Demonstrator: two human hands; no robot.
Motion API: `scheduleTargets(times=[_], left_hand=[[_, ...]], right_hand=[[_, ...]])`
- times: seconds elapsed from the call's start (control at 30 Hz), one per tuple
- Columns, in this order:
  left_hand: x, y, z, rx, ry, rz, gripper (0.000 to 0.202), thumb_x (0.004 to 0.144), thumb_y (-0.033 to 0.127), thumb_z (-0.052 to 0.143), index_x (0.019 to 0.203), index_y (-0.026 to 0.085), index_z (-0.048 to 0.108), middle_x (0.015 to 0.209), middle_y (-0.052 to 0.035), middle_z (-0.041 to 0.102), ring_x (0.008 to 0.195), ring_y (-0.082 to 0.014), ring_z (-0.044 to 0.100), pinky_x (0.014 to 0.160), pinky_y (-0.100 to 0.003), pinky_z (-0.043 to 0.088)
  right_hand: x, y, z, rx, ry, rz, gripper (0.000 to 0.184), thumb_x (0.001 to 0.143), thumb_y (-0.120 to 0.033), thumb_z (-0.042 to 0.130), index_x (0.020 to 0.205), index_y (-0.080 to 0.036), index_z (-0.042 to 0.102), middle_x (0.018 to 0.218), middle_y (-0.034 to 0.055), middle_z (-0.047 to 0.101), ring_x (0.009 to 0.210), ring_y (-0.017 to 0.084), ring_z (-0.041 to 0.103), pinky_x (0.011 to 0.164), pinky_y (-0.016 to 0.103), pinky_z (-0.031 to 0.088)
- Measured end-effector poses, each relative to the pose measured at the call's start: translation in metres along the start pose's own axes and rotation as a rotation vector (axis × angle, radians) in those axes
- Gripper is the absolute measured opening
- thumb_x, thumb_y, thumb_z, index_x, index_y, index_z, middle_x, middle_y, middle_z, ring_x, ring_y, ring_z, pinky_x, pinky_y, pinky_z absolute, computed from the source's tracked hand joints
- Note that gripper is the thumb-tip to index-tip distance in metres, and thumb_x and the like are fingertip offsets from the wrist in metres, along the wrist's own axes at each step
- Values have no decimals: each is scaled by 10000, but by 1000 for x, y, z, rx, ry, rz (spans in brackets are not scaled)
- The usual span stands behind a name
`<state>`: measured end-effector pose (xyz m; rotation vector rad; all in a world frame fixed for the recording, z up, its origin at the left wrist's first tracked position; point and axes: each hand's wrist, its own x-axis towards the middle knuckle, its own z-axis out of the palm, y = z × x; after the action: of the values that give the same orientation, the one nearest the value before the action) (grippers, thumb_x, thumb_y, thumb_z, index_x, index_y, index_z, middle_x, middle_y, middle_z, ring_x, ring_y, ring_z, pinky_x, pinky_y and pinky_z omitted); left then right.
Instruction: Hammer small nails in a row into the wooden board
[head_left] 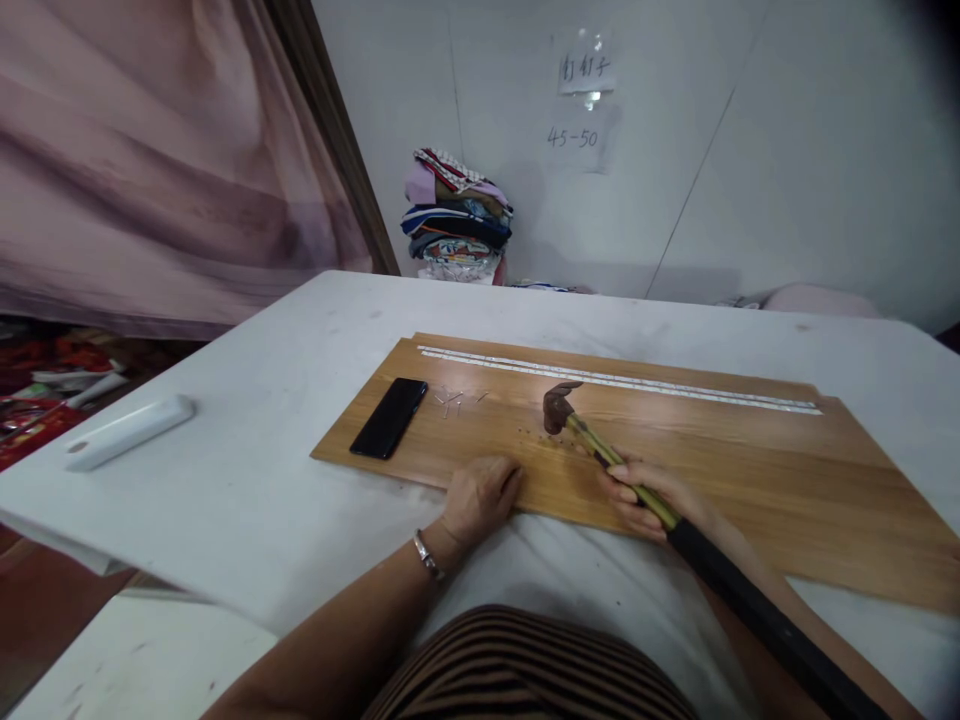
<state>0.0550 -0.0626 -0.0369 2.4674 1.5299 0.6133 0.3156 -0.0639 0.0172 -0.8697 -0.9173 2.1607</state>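
Note:
My right hand (673, 486) is wrapped round the handle of a claw hammer (712, 565). The brown hammer head is over the middle of a wooden board (750, 480), close to a few small dark spots (541, 438), perhaps nail heads or holes. At the board's near edge rests my left hand (480, 495), closed in a fist, with a bracelet on its wrist. Its fingertips are tucked out of sight, and nothing shows in it. Several thin loose nails (454, 400) lie scattered on the board, beyond my left hand.
A black phone (390, 420) lies on the board's left end. Two white marked strips (622, 380) run along its far side. On the white-covered table (262, 400), a long white object (131, 432) sits at left. Folded cloths (459, 215) are stacked against the wall behind.

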Motion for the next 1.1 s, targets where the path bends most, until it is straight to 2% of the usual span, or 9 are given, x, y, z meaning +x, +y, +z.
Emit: scheduleTargets(times=[0.3, 0.57, 0.83, 1.1], left_hand=[[0, -1, 1, -24, -13, -21, 272, 966, 320, 388, 892, 197, 619, 800, -45, 677, 749, -158, 609, 693, -269, 418], [1, 0, -1, 6, -18, -11, 295, 974, 329, 367, 883, 195, 614, 792, -40, 674, 735, -152, 605, 684, -262, 413], [1, 0, -1, 10, -44, -21, 296, 974, 336, 369, 881, 199, 614, 792, -36, 673, 739, -149, 604, 683, -255, 413], [0, -1, 1, 5, -27, -24, 302, 973, 335, 367, 887, 199, 623, 801, -40, 675, 739, -155, 601, 687, -265, 413]], right_hand=[[3, 4, -1, 2, -1, -1, 351, 770, -316, 627, 1087, -210, 523, 574, -104, 440, 287, 17, 267, 246, 122, 222], [5, 6, 8, -23, -35, -2, 506, 763, -327, 637, 1235, -223, 487, 559, -114, 443, 279, 24, 265, 239, 125, 259], [9, 12, 4, -35, -31, 20, 549, 772, -312, 625, 1286, -212, 461, 563, -108, 448, 284, 31, 299, 243, 129, 274], [0, 3, 7, -68, 26, -15, 429, 763, -312, 628, 1166, -225, 512, 576, -105, 458, 284, 24, 294, 249, 130, 276]])
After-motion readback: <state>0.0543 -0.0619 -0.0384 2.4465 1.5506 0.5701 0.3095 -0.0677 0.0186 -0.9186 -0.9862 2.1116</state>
